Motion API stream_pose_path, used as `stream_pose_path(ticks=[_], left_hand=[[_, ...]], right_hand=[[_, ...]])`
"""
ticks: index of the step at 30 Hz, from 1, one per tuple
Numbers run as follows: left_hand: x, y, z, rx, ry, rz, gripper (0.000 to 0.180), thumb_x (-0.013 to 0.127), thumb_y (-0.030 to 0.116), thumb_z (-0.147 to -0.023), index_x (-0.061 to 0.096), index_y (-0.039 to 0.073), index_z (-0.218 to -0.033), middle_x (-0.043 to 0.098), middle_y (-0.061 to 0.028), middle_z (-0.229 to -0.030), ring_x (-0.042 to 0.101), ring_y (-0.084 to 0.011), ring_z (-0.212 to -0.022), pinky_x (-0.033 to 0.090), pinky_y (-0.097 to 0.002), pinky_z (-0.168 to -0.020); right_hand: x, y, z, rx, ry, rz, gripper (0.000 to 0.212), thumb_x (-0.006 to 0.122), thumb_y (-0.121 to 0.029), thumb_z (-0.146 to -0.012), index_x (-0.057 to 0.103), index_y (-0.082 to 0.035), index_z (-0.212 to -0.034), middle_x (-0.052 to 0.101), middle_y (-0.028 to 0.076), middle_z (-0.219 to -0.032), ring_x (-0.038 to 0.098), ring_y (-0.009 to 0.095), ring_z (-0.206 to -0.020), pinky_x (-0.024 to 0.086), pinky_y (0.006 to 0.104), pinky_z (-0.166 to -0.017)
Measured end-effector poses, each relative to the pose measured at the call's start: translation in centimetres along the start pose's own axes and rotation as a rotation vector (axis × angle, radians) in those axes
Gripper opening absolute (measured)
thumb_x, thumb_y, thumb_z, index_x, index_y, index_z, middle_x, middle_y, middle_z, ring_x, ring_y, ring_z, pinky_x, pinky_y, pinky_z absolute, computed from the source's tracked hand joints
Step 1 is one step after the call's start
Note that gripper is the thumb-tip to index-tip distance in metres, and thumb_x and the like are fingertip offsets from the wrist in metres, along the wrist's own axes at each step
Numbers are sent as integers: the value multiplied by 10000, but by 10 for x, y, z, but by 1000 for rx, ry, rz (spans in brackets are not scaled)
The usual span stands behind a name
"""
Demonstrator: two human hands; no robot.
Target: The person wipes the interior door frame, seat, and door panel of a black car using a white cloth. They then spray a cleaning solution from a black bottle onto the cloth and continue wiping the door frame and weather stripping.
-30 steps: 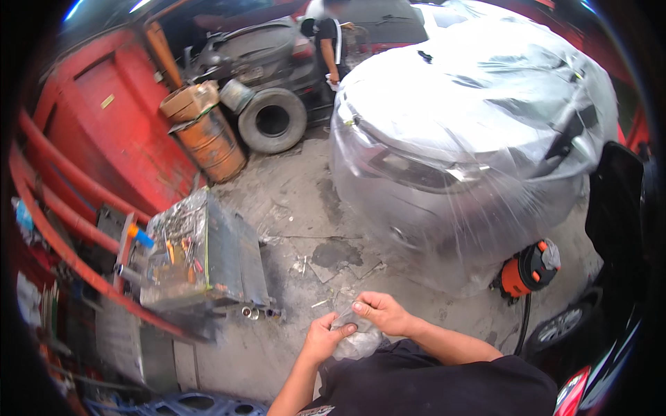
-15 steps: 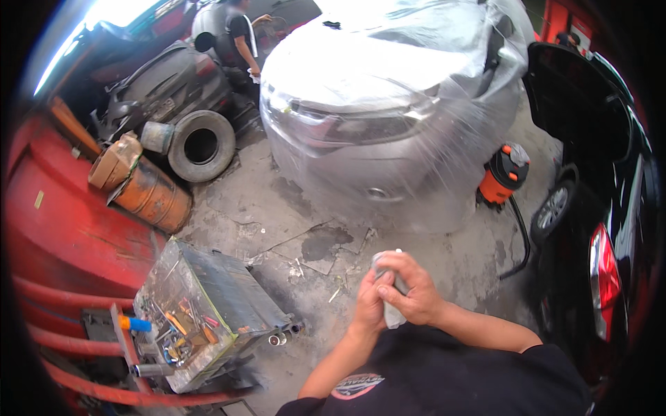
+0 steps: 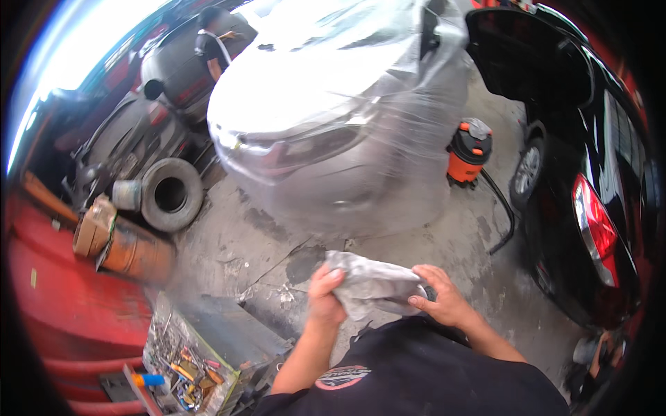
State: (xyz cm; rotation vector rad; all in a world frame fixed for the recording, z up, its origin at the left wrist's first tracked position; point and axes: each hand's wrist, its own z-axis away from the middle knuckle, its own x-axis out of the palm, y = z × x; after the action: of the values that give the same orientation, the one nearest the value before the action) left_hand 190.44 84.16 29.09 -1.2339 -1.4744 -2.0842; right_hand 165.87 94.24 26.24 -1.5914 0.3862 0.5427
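A pale grey-white rag (image 3: pixel 374 281) stretches between my two hands, in front of my dark shirt. My left hand (image 3: pixel 325 297) pinches its left end, thumb on top and fingers curled behind. At the opposite end, my right hand (image 3: pixel 444 298) grips the cloth between thumb and fingers. A darker grey patch shows by the right thumb; whether it is a fold or something inside the rag, I cannot tell.
Ahead stands a car under clear plastic sheeting (image 3: pixel 347 180). An orange-black shop vacuum (image 3: pixel 468 154) and black car (image 3: pixel 555 229) are right. A tool-covered metal cabinet (image 3: pixel 229 322), rusty drum (image 3: pixel 139 253) and tire (image 3: pixel 172 195) are left. People work far left and lower right.
My hands, earlier clasped together around the bundled rag, have moved apart and spread it out between them. The view has turned to the right.
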Motion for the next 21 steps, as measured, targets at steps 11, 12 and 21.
stream_pose_path(ticks=[11,12,21], left_hand=[[109,-103,-105,977,-418,-1942,342,636,103,-801,604,-47,-1106,507,-298,-1270,474,-450,-1168,299,-606,-1039],[113,-110,-112,934,-439,-1909,346,636,104,-795,602,-46,-1105,467,-316,-1300,430,-476,-1204,267,-630,-1046],[133,-142,-268,464,-293,-1326,412,535,-23,-851,568,-55,-1261,617,-204,-1163,607,-333,-1078,462,-367,-952]], right_hand=[[-84,25,-104,2,-8,-1282,484,441,-438,-1034,542,-35,-1283,575,71,-1208,518,141,-1116,418,290,-971],[-96,31,-106,41,-68,-1362,494,418,-445,-1041,530,-42,-1302,572,63,-1221,517,133,-1129,415,284,-982],[-190,100,-128,22,13,-702,750,376,-575,-1010,302,-15,-1504,384,167,-1509,351,286,-1402,298,367,-1138]])
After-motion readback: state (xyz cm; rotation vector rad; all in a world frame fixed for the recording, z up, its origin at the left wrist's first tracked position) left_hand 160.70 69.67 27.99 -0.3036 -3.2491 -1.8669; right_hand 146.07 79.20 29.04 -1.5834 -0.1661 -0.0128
